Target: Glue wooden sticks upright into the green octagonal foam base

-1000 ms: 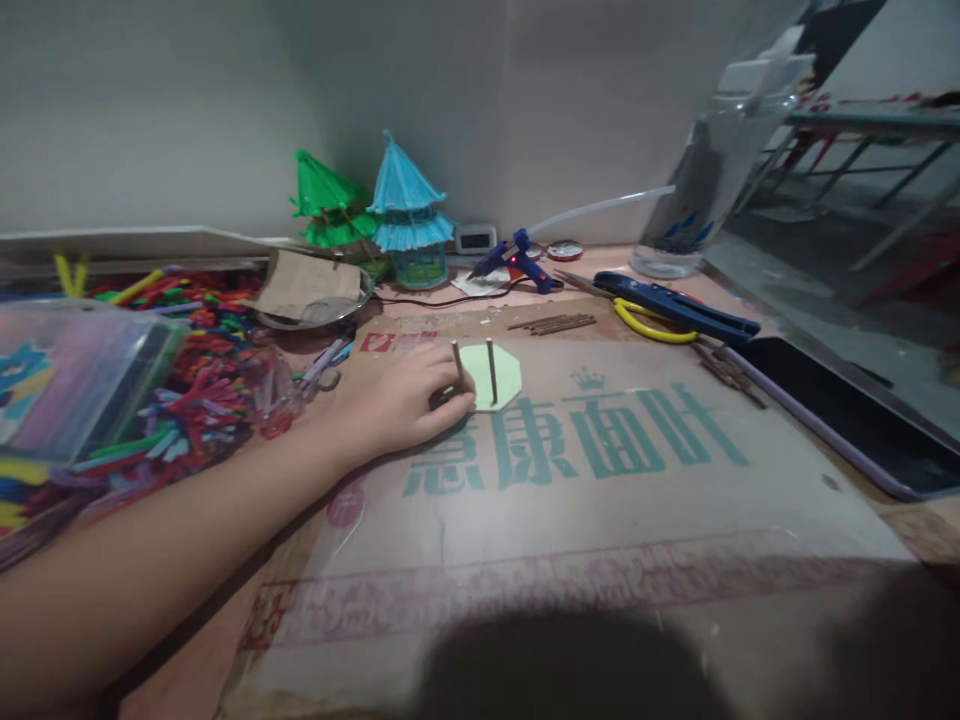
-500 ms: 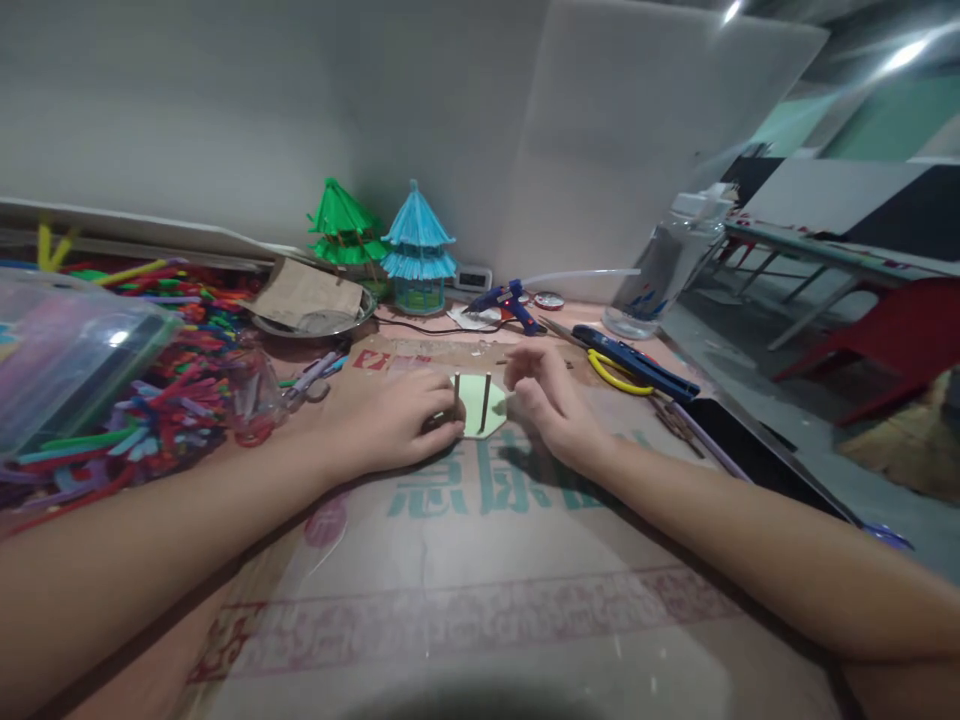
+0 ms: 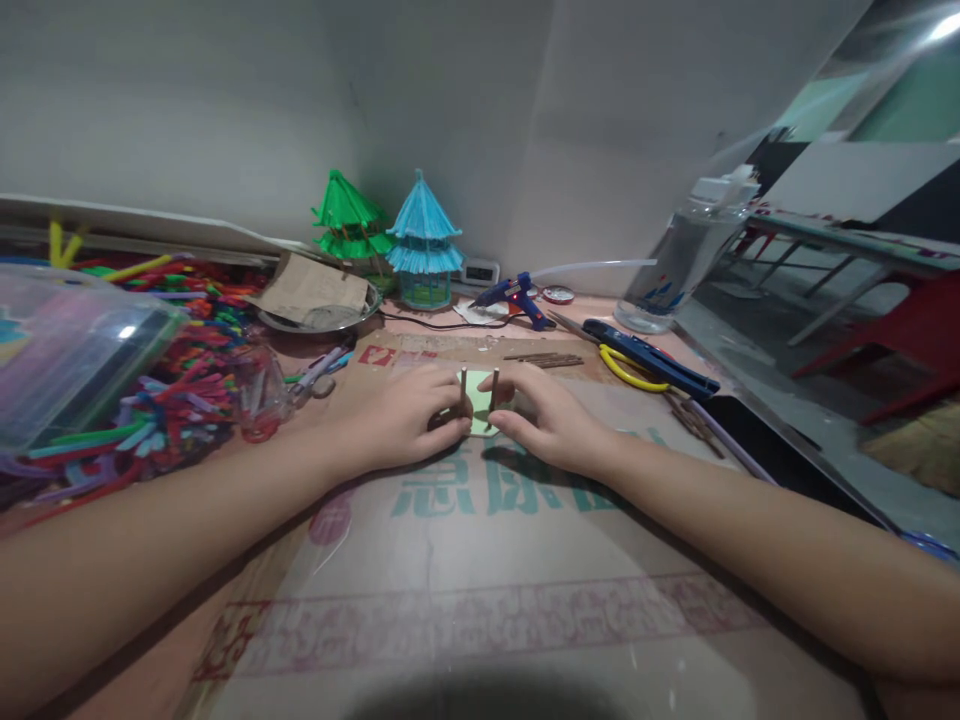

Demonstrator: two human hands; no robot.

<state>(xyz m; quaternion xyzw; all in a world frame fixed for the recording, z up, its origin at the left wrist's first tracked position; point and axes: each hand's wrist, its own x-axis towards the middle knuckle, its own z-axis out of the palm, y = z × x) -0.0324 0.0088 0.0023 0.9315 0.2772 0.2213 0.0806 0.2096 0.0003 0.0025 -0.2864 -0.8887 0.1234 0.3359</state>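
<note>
A small pale green plate (image 3: 478, 390) with cut corners lies on the cardboard in the middle, partly hidden by my fingers. Two thin brown sticks stand upright on it: the left stick (image 3: 463, 384) and the right stick (image 3: 495, 386). My left hand (image 3: 416, 415) is closed around the lower part of the left stick, at the plate's edge. With thumb and forefinger, my right hand (image 3: 551, 415) closes about the right stick. Behind my right hand lies a bundle of brown sticks (image 3: 551, 359).
Green (image 3: 349, 215) and blue (image 3: 421, 235) model pavilions stand at the back beside a glue gun (image 3: 517, 293). Blue-handled pliers (image 3: 652, 358), a clear bottle (image 3: 675, 260) and a dark tablet-like slab (image 3: 772, 445) are right. Colourful pipe cleaners (image 3: 187, 385) and a plastic box (image 3: 82, 350) fill the left.
My right hand has moved left from beside the plate to the right stick, its fingers now closing there. The left hand keeps its place. The view has shifted slightly.
</note>
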